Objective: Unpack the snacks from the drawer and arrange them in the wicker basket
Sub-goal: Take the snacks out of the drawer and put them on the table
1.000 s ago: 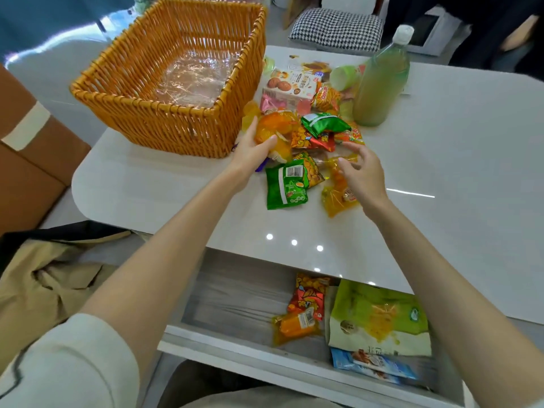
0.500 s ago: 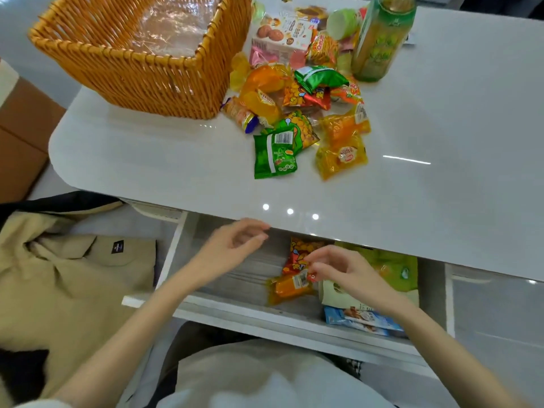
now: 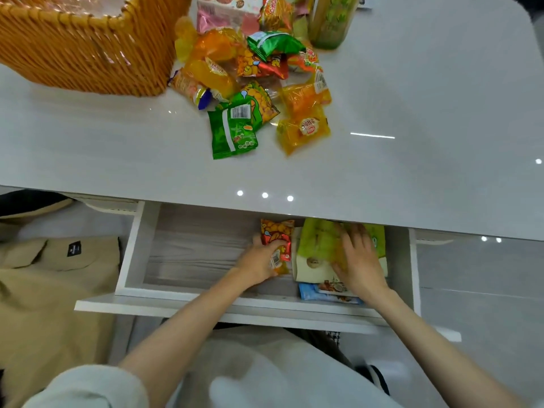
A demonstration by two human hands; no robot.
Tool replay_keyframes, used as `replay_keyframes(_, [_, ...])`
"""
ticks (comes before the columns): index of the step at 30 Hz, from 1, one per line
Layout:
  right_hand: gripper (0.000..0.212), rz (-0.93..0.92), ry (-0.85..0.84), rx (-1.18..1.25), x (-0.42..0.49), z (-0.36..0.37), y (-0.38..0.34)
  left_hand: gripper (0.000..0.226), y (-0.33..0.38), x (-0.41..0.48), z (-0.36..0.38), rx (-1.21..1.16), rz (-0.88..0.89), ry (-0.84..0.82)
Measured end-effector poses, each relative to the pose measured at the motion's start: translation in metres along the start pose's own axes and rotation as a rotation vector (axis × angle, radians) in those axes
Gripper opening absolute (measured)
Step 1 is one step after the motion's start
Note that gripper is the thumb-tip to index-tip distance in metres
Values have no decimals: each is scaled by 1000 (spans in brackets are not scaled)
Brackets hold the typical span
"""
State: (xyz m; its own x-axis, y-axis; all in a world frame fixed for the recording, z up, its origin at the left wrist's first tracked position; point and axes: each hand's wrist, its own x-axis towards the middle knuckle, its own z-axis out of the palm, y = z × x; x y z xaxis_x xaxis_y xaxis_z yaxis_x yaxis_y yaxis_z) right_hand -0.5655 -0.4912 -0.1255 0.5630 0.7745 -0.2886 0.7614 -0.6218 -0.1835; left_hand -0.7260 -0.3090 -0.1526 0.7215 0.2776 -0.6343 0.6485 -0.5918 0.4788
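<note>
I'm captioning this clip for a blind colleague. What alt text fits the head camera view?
Both hands reach into an open drawer under a white table: the left hand grips an orange snack packet, the right hand rests on a large green bag. On the table, loose snacks lie beside a wicker basket.

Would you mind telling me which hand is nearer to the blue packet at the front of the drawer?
Right. The right hand rests on the green pouch just behind the blue packet, its wrist covering the packet's end; the left hand grips the orange packet farther left.
</note>
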Motion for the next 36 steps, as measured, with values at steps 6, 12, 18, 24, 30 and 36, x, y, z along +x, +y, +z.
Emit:
replay_keyframes(6, [118,-32,-189,-264,11,-6,-1,62,-14,-7,-1,-64,-17,62])
replay_keyframes(12, [113,-287,-76,-324,-3,13,-2,64,-27,-16,-14,-116,-19,112])
replay_keyframes(18, [86,-678,-115,-594,-1,36,-14,72,-24,-20,-22,-180,-13,129])
replay_keyframes(24, [71,-643,-157,-840,18,47,-36,72,-27,-29,-29,-235,12,141])
replay_keyframes(30, [80,-576,-186,-807,23,46,-39,71,-32,-35,-35,-275,30,159])
replay_keyframes(36, [53,-578,-299,-838,22,47,-57,73,-34,-39,-36,-304,11,159])
